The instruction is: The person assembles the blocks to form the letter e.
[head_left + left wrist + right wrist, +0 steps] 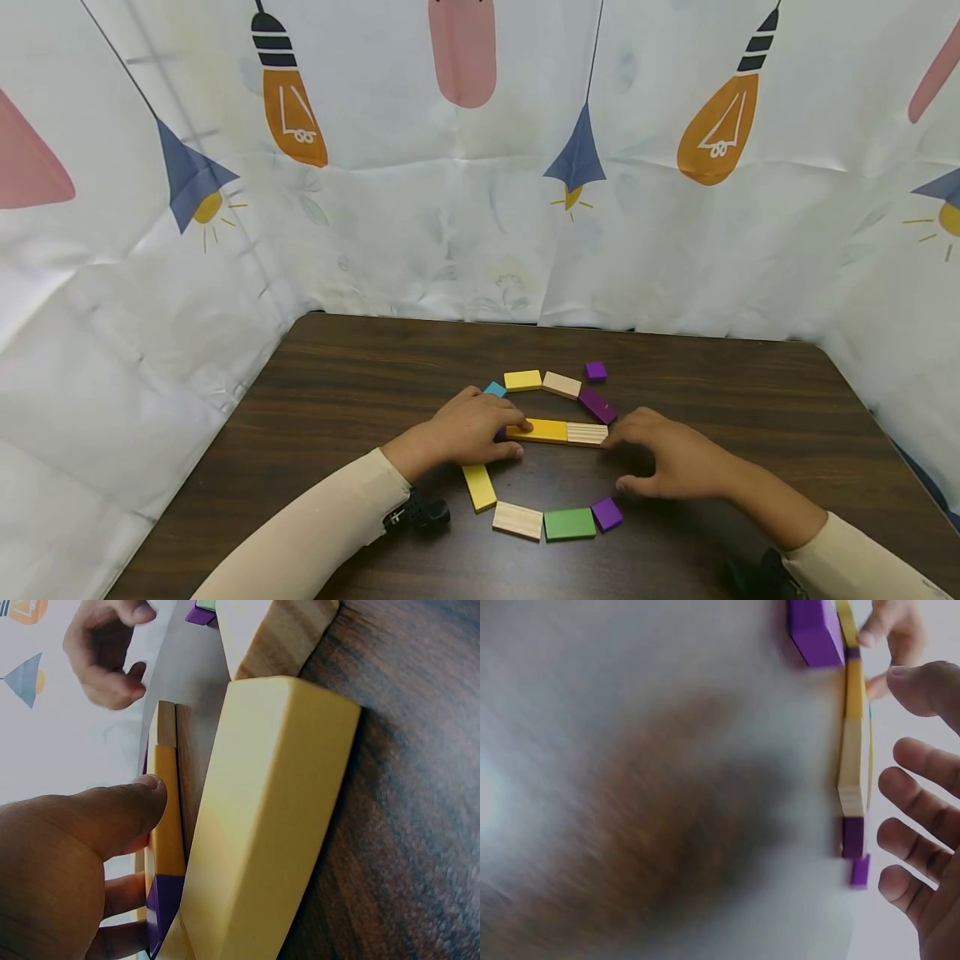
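My left hand [472,427] rests over the left end of an orange block [549,430], its index fingertip on top. A purple block [166,900] lies partly under this hand. End to end with the orange one is a pale wooden block [587,433], lined on top. My right hand [675,458] is beside its right end, fingertips close to it, thumb spread and nothing held. Above this bar a blue block [495,389], a yellow block [522,381], a wooden block [562,384] and a dark purple block [597,406] form an arch.
Below the bar, a yellow block [479,487], a wooden block [517,520], a green block [569,524] and a purple block [607,514] curve rightward. Another small purple block [596,372] lies outside the arch. Printed white cloth [450,233] hangs behind the brown table [375,350].
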`<state>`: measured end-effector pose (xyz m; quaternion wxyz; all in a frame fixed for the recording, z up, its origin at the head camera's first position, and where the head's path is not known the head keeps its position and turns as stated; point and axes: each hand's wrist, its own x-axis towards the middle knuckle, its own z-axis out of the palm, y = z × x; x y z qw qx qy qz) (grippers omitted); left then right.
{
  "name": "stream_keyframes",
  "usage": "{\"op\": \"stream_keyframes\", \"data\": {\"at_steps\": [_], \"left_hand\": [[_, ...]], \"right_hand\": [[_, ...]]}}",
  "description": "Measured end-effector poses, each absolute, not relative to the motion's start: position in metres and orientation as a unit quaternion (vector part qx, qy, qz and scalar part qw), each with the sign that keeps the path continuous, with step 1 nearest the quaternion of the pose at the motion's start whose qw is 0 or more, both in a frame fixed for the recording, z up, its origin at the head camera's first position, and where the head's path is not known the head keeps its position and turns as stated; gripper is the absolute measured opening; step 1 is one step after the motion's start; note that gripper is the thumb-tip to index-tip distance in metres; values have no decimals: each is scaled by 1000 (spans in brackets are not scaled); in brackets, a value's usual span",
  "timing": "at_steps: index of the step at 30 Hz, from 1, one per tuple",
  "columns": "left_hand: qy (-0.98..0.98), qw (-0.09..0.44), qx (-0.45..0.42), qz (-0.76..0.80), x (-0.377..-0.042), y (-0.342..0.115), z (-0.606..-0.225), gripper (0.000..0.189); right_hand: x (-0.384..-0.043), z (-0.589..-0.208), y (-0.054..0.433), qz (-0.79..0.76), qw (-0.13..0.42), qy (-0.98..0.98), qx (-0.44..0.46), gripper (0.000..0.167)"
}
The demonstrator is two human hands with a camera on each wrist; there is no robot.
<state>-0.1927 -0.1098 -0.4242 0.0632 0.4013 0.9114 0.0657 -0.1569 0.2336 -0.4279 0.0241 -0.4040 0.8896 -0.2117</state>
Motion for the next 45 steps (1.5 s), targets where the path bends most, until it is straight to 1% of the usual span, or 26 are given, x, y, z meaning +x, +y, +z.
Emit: {"op": "stream_keyframes", "data": {"at_steps": [8,12,19,25,36,45], "left_hand": [[910,59,405,69,-193,-110,-425,35],[910,58,406,69,-193,-110,-425,35],[909,58,406,72,-193,-110,-425,35],[909,59,407,65,-194,-110,-424,36],[908,55,409,66,-193,-111,-424,37],[907,54,412,65,-193,-111,-424,37]], "right_hand": [[-185,-424,238,-212,17,903,-373,41],[-199,-423,239,-213,21,911,-353,41],[-221,-424,243,-218,35,924,-314,44],[-239,-429,245,-223,34,931,-286,48],[-263,-435,242,-225,30,935,-274,46],[-277,-444,242,-224,34,938,-261,49]]}}
